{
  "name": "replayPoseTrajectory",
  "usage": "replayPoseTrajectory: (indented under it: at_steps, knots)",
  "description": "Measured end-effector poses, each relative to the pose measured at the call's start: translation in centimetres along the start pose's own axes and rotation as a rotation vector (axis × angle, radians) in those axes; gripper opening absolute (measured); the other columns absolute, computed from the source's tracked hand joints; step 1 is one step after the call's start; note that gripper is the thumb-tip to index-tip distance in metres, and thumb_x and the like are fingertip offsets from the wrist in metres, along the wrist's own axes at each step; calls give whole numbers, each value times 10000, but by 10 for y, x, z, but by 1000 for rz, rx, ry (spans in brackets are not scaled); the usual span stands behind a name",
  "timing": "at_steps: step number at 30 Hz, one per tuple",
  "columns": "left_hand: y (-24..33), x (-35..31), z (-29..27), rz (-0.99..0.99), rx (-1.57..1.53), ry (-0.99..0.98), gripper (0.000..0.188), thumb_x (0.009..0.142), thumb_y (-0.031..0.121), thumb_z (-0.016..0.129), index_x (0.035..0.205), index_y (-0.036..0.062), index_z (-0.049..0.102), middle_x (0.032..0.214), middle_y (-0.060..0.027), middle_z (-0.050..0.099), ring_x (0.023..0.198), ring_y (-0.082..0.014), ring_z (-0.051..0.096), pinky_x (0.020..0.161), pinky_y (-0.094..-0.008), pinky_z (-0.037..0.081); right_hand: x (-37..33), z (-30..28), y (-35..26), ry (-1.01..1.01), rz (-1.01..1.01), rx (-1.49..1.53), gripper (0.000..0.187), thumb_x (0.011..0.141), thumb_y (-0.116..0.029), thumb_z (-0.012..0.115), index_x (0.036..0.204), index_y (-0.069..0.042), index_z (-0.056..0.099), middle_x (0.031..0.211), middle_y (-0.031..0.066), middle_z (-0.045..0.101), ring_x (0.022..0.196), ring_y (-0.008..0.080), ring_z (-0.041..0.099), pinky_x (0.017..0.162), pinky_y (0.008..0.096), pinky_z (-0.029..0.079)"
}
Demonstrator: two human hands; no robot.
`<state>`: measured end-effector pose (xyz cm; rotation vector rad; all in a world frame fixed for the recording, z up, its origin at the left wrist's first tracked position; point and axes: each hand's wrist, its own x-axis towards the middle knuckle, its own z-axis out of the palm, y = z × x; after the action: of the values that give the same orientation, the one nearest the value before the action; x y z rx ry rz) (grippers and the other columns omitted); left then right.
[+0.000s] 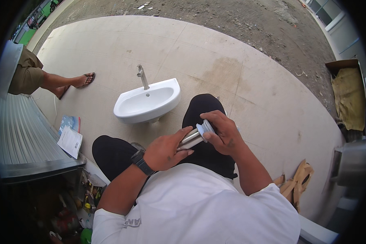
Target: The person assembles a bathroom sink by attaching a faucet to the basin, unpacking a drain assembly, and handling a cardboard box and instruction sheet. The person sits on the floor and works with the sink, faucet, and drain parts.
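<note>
My left hand (165, 151), with a dark watch on its wrist, is wrapped round a shiny metal pipe (190, 139) above my lap. At the pipe's upper right end sits a pale grey ringed collar (205, 128). My right hand (225, 132) grips this collar between thumb and fingers. Part of the pipe is hidden under my left hand. Beyond my knees, a white washbasin (146, 101) rests on the tiled floor, with a metal tap (142, 77) standing upright on its back rim.
A bystander's sandalled foot (85, 80) is on the floor at far left. Papers (70, 141) and a blue packet (69, 123) lie beside a ribbed metal panel (26, 130). Mixed tools (91, 191) fill the lower left. Torn cardboard (299, 183) lies at right, near an open box (347, 97).
</note>
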<state>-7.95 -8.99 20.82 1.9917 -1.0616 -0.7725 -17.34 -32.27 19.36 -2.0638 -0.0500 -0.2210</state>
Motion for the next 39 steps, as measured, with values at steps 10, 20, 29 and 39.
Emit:
replayPoseTrajectory:
  at_steps: [10, 20, 29, 39]
  knots:
    - [-22, -5, 1, -25, -143, -85, 708, 939, 290, 739, 1520, 59, 407, 1131, -259, 703, 1003, -446, 688, 854, -484, 545, 5, 21, 11, 28, -48, 52, 428, 1066, -332, 519, 1250, 34, 642, 1063, 204, 699, 940, 356, 714, 838, 390, 560]
    - [-45, -8, -4, 57, -260, -71, 691, 903, 243, 787, 1494, 78, 469, 1088, -213, 727, 915, -364, 725, 828, -408, 561, 15, 29, 13, 36, 25, 262, 619, 1099, -513, 407, 1266, 31, 651, 1020, 136, 729, 895, 225, 700, 781, 323, 549]
    - [-94, -8, 10, 72, -328, 241, 440, 881, 164, 743, 1234, 22, 523, 778, -155, 696, 697, -301, 693, 653, -383, 508, 59, 20, 10, 64, 388, 498, 265, 1040, -205, 607, 1182, 17, 636, 1003, 112, 742, 794, 143, 702, 631, 284, 565]
    - [-108, -1, 33, -101, -250, 157, 446, 757, -26, 634, 1182, 109, 622, 995, -116, 713, 1046, -350, 683, 979, -512, 381, 258, 105, -78, -680, 323, -498, 249, 923, -57, 623, 1130, 49, 711, 788, 65, 676, 669, 110, 619, 620, 266, 510]
